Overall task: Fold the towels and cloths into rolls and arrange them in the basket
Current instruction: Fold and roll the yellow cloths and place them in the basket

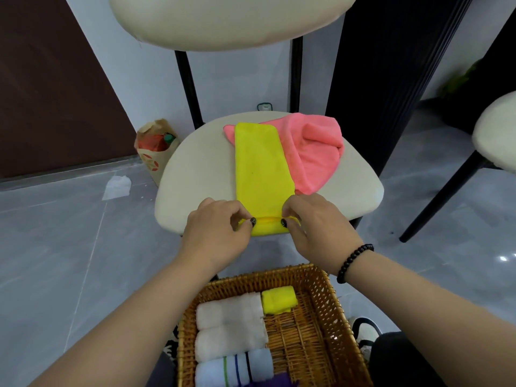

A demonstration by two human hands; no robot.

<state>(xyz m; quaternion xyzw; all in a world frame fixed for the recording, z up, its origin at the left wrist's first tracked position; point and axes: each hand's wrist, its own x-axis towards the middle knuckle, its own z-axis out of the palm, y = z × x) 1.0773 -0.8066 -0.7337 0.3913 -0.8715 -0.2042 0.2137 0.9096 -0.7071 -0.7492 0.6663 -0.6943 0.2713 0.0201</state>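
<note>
Both hands, left hand and right hand, are pinching the long folded yellow microfibre cloth at its near end, fingers curling it tight to start an even roll.

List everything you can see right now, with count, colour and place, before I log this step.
yellow cloth: 1, yellow, flat strip on the near chair seat, near end being rolled
pink cloth: 1, pink, crumpled on the seat, partly under the yellow cloth
chair: 1, cream seat, black legs, ahead
basket: 1, brown wicker, bottom centre
white rolls: 2, white, basket left side
yellow roll: 1, yellow, basket far end
striped roll: 1, pale blue with stripes, basket near side
paper bag: 1, brown, floor left
left hand: grip on the cloth's rolled end
right hand: same, beaded bracelet on wrist
</note>
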